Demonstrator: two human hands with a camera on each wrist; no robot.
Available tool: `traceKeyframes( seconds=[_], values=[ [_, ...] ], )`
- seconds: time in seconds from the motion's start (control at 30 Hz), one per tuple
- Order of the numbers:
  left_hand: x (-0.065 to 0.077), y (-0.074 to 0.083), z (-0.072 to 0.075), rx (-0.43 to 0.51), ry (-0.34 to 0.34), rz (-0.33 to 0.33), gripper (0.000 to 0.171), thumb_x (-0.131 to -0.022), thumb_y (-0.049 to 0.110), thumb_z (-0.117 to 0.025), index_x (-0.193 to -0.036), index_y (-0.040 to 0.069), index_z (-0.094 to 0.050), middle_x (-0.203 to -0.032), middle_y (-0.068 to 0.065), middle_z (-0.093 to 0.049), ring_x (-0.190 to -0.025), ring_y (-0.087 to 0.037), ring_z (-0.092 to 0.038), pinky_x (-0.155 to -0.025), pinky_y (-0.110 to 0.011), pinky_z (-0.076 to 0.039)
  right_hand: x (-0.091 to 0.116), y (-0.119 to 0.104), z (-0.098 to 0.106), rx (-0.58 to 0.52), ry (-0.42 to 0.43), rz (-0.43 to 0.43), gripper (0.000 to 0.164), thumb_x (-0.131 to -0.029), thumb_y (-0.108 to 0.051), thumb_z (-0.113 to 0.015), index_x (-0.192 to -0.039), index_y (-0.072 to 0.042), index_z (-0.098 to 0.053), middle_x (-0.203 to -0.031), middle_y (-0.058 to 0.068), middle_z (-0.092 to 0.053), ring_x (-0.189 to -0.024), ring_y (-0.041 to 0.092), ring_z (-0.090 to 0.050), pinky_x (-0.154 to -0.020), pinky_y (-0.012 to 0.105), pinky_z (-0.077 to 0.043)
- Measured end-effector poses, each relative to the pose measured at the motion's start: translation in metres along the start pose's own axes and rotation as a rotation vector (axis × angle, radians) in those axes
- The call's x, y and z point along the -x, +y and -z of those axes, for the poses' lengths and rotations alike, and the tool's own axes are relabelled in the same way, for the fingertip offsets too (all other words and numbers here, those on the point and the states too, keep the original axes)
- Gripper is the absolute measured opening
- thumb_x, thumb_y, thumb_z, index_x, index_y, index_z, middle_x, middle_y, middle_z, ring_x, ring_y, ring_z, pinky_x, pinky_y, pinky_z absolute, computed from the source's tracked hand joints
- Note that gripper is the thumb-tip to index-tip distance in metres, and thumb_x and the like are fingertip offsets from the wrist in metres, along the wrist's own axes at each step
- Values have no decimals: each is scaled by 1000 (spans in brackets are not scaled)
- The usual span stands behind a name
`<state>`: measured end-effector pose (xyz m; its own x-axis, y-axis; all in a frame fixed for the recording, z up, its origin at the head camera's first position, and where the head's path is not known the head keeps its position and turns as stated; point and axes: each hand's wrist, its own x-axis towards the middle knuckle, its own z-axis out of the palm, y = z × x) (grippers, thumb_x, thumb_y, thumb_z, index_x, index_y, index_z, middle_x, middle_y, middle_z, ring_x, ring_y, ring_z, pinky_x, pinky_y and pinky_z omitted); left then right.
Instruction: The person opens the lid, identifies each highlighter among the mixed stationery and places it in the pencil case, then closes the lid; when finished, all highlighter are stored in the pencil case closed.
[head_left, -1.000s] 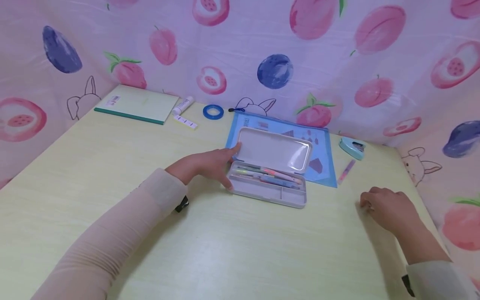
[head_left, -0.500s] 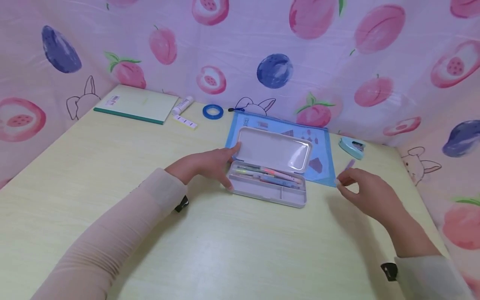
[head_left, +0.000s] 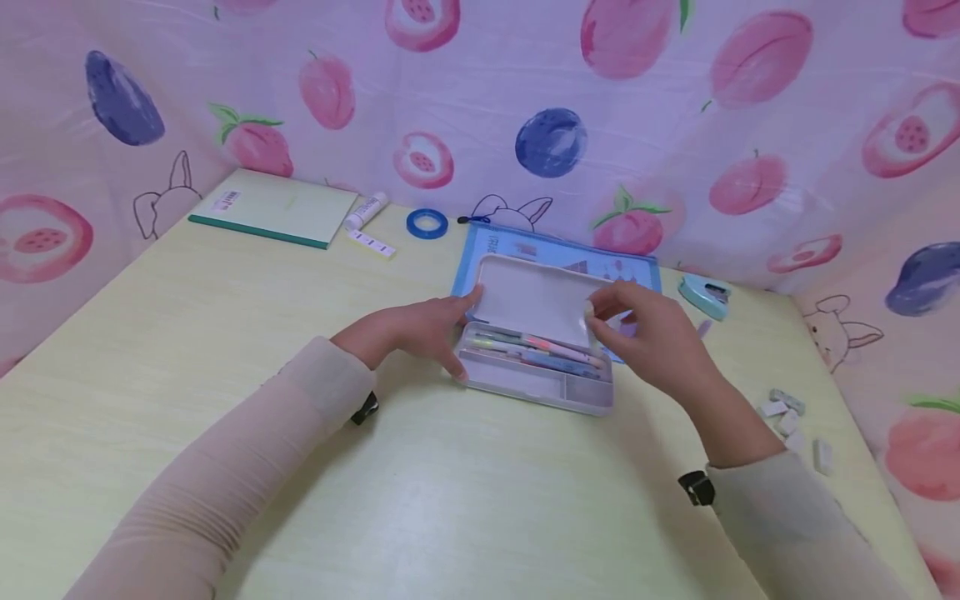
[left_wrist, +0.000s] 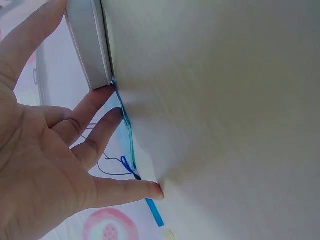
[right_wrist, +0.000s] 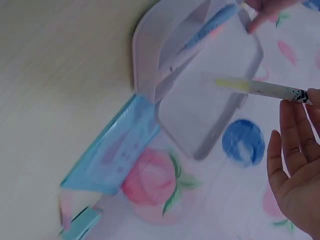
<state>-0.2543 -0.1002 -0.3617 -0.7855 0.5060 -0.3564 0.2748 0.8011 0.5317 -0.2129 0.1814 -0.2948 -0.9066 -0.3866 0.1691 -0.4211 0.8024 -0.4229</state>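
Note:
A pale pencil case (head_left: 517, 387) lies with its lid (head_left: 525, 296) folded back; several pens (head_left: 540, 352) fill its rear compartment. At its left end my left hand (head_left: 420, 329) has fingers and thumb spread, touching it. In the left wrist view, extended fingers (left_wrist: 95, 132) meet the case's end (left_wrist: 90, 45). Over the case's right side is my right hand (head_left: 652, 333). The right wrist view shows that hand (right_wrist: 300, 165) pinching a pen (right_wrist: 270, 90) with a white barrel and a yellow section near its clear end. In the head view this pen is mostly hidden.
Behind the case lies a blue zip pouch (head_left: 517, 242). To the right are a stapler (head_left: 705, 297), a purple pen (head_left: 705, 327) and several erasers (head_left: 787, 421). A notebook (head_left: 273, 208), a glue stick (head_left: 366, 212), a white strip (head_left: 371, 243) and a tape roll (head_left: 427, 223) lie at the back left.
My right hand has moved left from the table's right side to above the case, and the erasers it had covered now show. My left hand has kept its place.

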Motion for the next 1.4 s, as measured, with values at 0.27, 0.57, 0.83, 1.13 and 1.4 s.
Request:
traceKeyframes(
  seconds=[0.27, 0.57, 0.83, 1.13, 1.4],
  values=[
    [0, 0, -1, 1, 1, 7, 122, -63, 42, -79, -144, 24, 10, -145, 0, -28, -134, -16, -17, -108, -38, -20, -28, -16, -39, 183, -150, 56, 19, -83, -31, -63, -101, -26, -61, -94, -11, -59, -90, 10, -55, -74, 33, -49],
    [1, 1, 1, 5, -10, -5, 120, -64, 42, -78, -144, 23, 10, -142, -2, -32, -133, -17, -20, -107, -40, -21, -39, -28, -62, 270, -245, 91, 20, -82, -24, -66, -102, -23, -63, -92, -9, -58, -84, 11, -56, -74, 30, -51],
    [1, 0, 1, 0, -5, 2, 122, -63, 41, -79, -144, 24, 11, -145, -1, -27, -134, -17, -16, -108, -39, -20, -29, -15, -53, 247, -225, 71, 19, -84, -20, -64, -103, -21, -63, -94, -8, -60, -89, 13, -59, -75, 34, -50],
    [4, 1, 1, -5, -1, 2, 122, -64, 40, -79, -144, 22, 11, -143, -3, -30, -134, -18, -17, -108, -39, -20, -15, 26, -33, 277, -204, -12, 22, -84, -18, -63, -106, -17, -62, -96, -3, -61, -91, 19, -59, -74, 39, -48],
    [4, 2, 2, 0, -2, -11, 121, -64, 39, -79, -144, 21, 11, -144, -3, -29, -134, -17, -16, -108, -39, -18, -3, 72, -12, 294, -244, -129, 29, -85, -20, -62, -114, -15, -60, -104, 4, -61, -98, 24, -55, -81, 47, -46]
  ],
)
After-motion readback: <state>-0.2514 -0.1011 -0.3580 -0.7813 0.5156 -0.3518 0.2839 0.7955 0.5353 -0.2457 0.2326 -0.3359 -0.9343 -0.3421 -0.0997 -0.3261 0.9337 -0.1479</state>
